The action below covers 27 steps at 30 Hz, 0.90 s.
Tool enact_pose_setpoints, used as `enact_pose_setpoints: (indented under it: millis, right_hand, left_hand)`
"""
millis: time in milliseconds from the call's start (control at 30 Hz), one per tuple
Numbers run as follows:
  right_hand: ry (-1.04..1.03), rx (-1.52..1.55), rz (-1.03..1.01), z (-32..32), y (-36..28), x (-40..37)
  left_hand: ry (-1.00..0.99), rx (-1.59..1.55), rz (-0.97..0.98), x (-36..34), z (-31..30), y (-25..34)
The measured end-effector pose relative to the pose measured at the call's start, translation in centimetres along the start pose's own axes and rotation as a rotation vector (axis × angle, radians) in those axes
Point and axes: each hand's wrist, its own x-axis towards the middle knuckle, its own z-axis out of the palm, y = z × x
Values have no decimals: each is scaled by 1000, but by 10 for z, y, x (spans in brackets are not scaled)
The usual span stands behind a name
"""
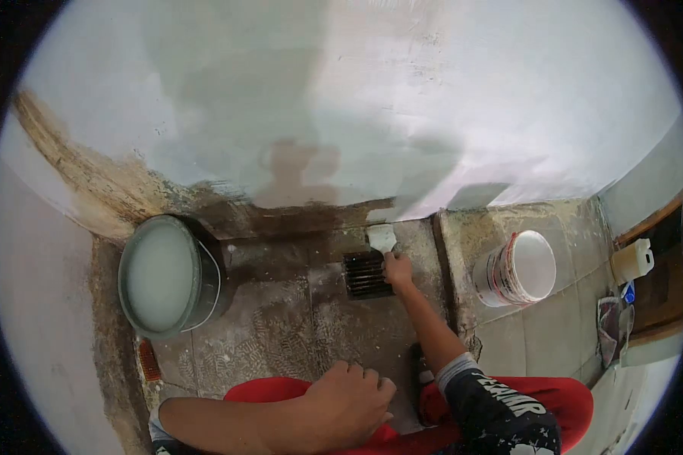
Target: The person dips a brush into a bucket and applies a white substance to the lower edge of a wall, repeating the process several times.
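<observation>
My right hand (397, 271) reaches forward to the floor, its fingers closed at the lower end of a pale, flat scraper-like piece (381, 237). That piece lies near the foot of the wall, just above a dark slatted drain grate (366, 275); the hand is at the grate's right edge. Bent across the front of my body, my left hand (350, 403) rests over the red trousers (269, 389) with its fingers curled together and nothing visible in them. Its palm is hidden.
A dark tub (159, 277) of cloudy liquid stands at left, with an orange brush-like item (149, 361) below it. Right of a raised floor edge (446, 277) are a white bucket (533, 267), a beige jug (631, 262) and a cloth (609, 330). The stained wall (387, 114) rises ahead.
</observation>
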Motion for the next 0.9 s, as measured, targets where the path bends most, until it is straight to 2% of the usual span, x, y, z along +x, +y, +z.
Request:
enact_pose_setpoints:
  millis: [133,200,333,433,533,600,733,800,900]
  right_hand:
    - [-12,94,64,2,-12,-3]
    - [113,1,-72,7,-1,12]
    - [4,201,-48,5,13,-6]
    - [71,163,-82,11,19,-12]
    - [-18,108,-26,13,23,-4]
    - [87,62,-78,20,30,9]
    - [117,-22,-40,15,20,16]
    - [30,152,-46,8,-2,-3]
    - [32,246,-106,8,16,-12]
  left_hand:
    - [-52,-22,-5,-3,-1,1]
    - [95,-34,-21,-5,4,1]
    - [88,-33,-10,-4,3,-1]
    - [144,-18,-4,-4,4,-1]
    - [103,-38,5,-3,0,-1]
    - [92,-23,0,-4,1,-2]
    - [136,-3,-9,-5,5,-1]
    - [104,13,-21,-5,-1,0]
    - [105,14,-25,-6,0,1]
